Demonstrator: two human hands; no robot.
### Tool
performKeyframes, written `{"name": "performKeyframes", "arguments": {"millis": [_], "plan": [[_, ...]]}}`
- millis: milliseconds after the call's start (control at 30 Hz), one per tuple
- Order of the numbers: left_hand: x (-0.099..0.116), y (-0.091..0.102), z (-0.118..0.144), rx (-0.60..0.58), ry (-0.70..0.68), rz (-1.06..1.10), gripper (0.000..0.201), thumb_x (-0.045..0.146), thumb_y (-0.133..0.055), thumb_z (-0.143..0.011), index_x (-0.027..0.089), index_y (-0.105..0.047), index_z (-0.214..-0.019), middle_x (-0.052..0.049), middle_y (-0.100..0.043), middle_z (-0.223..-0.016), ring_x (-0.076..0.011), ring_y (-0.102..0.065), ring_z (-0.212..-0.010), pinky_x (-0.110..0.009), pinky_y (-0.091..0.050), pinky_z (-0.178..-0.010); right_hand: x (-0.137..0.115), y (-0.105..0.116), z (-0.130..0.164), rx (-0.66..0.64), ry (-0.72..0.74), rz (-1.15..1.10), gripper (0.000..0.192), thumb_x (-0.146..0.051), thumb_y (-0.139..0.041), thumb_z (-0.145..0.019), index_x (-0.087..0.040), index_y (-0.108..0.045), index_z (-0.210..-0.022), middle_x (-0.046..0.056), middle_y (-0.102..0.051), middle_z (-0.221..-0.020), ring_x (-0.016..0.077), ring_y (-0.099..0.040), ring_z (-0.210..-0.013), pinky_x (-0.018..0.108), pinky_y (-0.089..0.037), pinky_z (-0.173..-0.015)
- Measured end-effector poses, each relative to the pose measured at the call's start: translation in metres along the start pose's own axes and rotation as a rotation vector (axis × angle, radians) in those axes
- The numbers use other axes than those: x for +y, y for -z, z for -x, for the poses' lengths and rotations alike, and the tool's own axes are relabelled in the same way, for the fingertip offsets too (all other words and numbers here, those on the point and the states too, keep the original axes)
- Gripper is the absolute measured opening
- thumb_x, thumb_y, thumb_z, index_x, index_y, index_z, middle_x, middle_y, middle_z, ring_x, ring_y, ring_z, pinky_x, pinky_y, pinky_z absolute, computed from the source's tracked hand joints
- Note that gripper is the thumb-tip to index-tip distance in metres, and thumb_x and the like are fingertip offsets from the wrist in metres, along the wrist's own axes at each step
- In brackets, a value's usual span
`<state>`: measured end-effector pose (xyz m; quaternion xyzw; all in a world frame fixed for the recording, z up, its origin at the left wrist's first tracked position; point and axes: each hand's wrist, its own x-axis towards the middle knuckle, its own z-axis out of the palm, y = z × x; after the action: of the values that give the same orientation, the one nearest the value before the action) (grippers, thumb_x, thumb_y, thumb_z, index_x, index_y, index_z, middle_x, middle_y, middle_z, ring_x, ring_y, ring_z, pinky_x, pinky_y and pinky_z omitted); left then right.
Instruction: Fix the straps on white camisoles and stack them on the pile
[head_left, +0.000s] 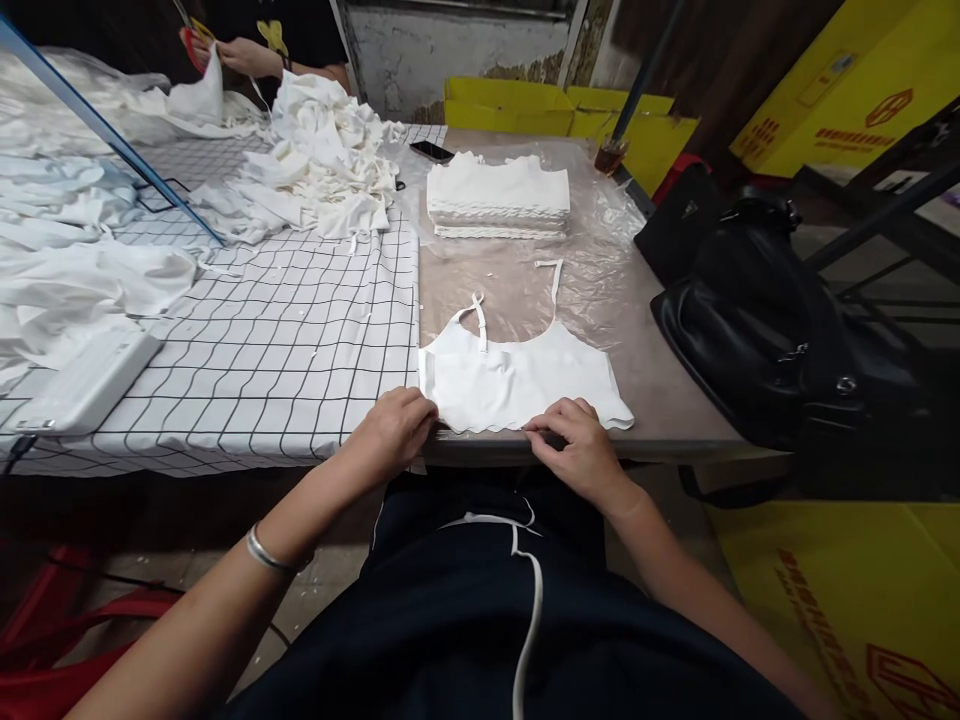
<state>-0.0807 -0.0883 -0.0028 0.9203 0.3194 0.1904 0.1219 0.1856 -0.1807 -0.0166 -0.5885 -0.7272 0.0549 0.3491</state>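
A white camisole top point(540, 375) with thin straps lies flat at the table's front edge, straps pointing away from me. My left hand point(401, 425) pinches its lower left corner, the fingertips pressed together. With thumb and index finger, my right hand point(574, 440) grips the scalloped bottom hem right of the middle. One strap is looped over near the left cup; the other stretches out beyond the top with a bent end. Behind it rests a neat stack of folded white tops point(499, 200) on clear plastic.
Heaps of white garments point(322, 160) cover the checked cloth point(300, 330) on the left, near a white power box point(94, 380). A co-worker's hand point(251, 58) holds fabric beside red-handled scissors point(193, 50). A black bag point(757, 320) sits at right; a phone point(431, 151) lies behind.
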Motion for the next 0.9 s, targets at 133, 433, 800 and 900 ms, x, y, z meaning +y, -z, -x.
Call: {"name": "performKeyframes", "arguments": {"millis": [133,433,800,900], "plan": [[0.002,0.011,-0.012,0.073,0.198,0.191,0.014,0.022,-0.047,-0.091,0.018,-0.058,-0.083,-0.004,-0.061,-0.082,-0.0162,-0.058,-0.077,-0.028,-0.048,-0.069,-0.005,-0.001,-0.002,0.010,0.023,0.029,0.010,-0.014,-0.064,-0.082,-0.021,-0.069,-0.077,0.002,-0.059,-0.073,0.0177,-0.051,-0.075,0.034,-0.040,-0.075],[0.011,0.003,-0.013,0.113,0.251,0.278,0.012,0.015,-0.053,-0.083,0.017,-0.062,-0.075,-0.004,-0.063,-0.074,-0.0157,-0.059,-0.073,-0.028,-0.048,-0.069,-0.009,-0.008,-0.007,-0.058,0.118,0.234,0.013,-0.013,-0.059,-0.085,-0.020,-0.065,-0.075,0.003,-0.060,-0.074,0.0198,-0.048,-0.077,0.035,-0.032,-0.074],[-0.091,0.076,0.014,0.638,0.737,0.489,0.014,0.031,-0.070,-0.072,0.018,-0.074,-0.078,-0.005,-0.074,-0.082,-0.0199,-0.067,-0.083,-0.033,-0.053,-0.080,-0.016,-0.001,-0.126,-0.093,0.112,-0.106,0.010,-0.026,-0.059,-0.083,-0.024,-0.065,-0.075,0.001,-0.060,-0.073,0.0183,-0.055,-0.071,0.030,-0.038,-0.066],[-0.127,0.089,0.013,0.649,0.821,0.444,0.016,0.032,-0.071,-0.068,0.018,-0.075,-0.076,-0.005,-0.074,-0.082,-0.0219,-0.067,-0.085,-0.035,-0.052,-0.082,-0.011,-0.045,-0.194,-0.090,0.081,-0.072,0.011,-0.022,-0.061,-0.078,-0.022,-0.067,-0.070,0.003,-0.061,-0.072,0.0190,-0.056,-0.074,0.031,-0.041,-0.071]]}}
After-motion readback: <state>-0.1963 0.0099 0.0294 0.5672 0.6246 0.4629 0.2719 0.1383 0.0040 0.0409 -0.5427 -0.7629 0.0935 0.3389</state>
